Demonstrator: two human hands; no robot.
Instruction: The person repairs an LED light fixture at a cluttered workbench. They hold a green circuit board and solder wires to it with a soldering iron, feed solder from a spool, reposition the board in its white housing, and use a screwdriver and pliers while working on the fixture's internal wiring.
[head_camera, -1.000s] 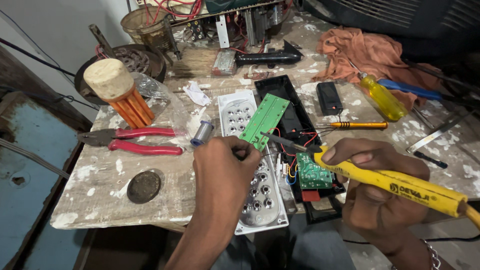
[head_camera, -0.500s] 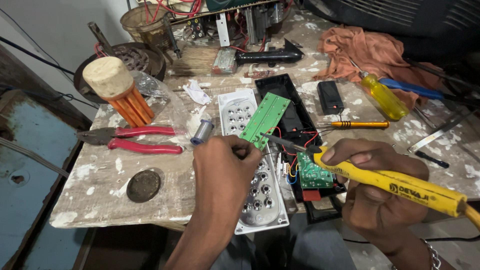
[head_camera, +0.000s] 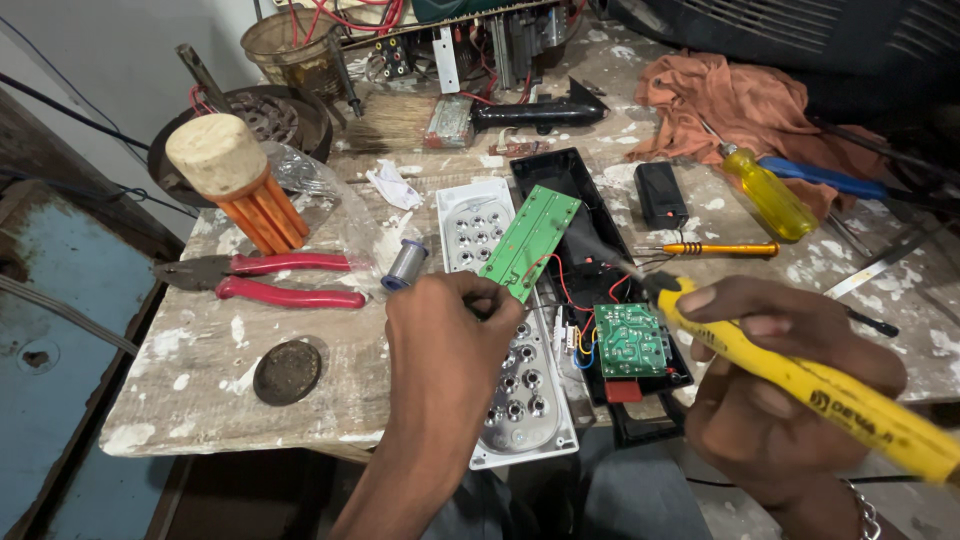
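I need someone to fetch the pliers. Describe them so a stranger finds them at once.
Start at the paint-spattered wooden bench and go to its left side, left of the left hand. The pliers lie flat there, below the orange cylinder bundle. They alone have two red handles and dark metal jaws pointing left.

Left hand (head_camera: 450, 330) pinched, right hand (head_camera: 775, 400) clenched

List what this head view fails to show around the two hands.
- Whatever the left hand pinches: covered by its own fingers.
- Soldering iron: tip too thin and blurred to place; rear cut off by the right edge.
- White panel: middle hidden under the left hand.
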